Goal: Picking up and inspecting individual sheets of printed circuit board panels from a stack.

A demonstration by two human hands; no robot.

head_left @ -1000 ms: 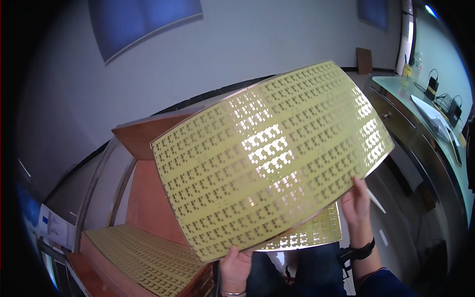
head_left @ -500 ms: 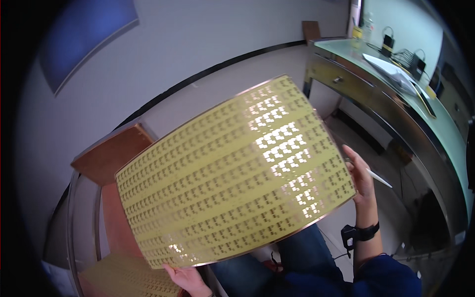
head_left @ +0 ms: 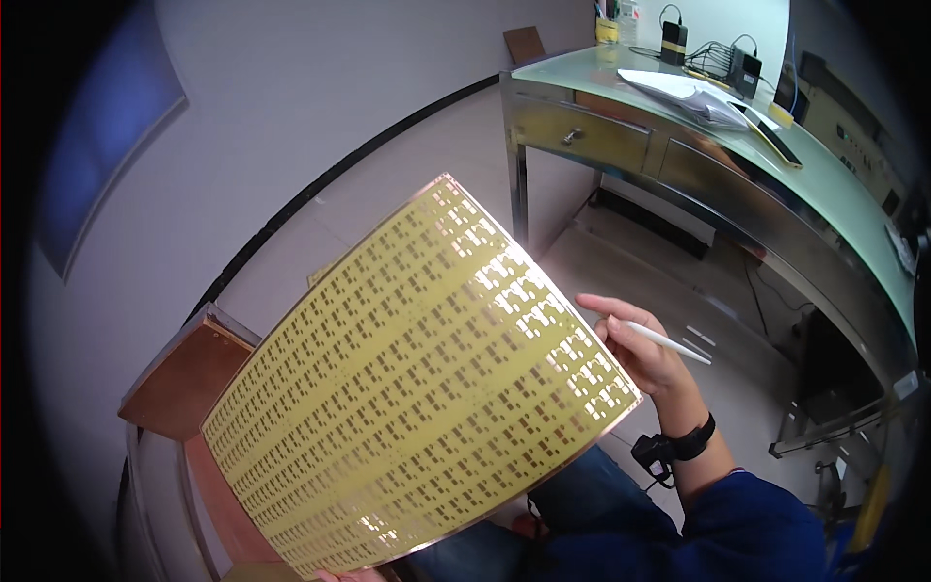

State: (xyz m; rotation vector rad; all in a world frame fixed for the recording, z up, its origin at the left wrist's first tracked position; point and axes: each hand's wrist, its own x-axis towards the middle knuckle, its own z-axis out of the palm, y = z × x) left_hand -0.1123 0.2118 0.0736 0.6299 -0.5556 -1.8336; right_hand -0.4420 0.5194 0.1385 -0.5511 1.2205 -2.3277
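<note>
A large yellow-green circuit board panel (head_left: 388, 388), covered in rows of small copper pads, is tilted in front of me; light glares off its right part. My left hand (head_left: 349, 576) holds its bottom edge, mostly cut off by the frame. Beside the panel's right edge is my right hand (head_left: 648, 357), with a slim white pen (head_left: 669, 342) held between its fingers. The index finger reaches toward the panel's edge; whether it touches the panel I cannot tell.
At the left stands a metal-framed rack (head_left: 145, 485) with a reddish-brown board (head_left: 184, 378). A glass-topped desk (head_left: 572, 70) at right carries papers (head_left: 679, 97), a phone (head_left: 771, 139), black adapters (head_left: 674, 44) and a pen cup (head_left: 607, 32). A wall (head_left: 320, 87) rises behind.
My view has turned, so the desk appears farther left. The panel has swung left and tilted more steeply. My right hand has shifted left with the pen, and its fingers show more clearly.
</note>
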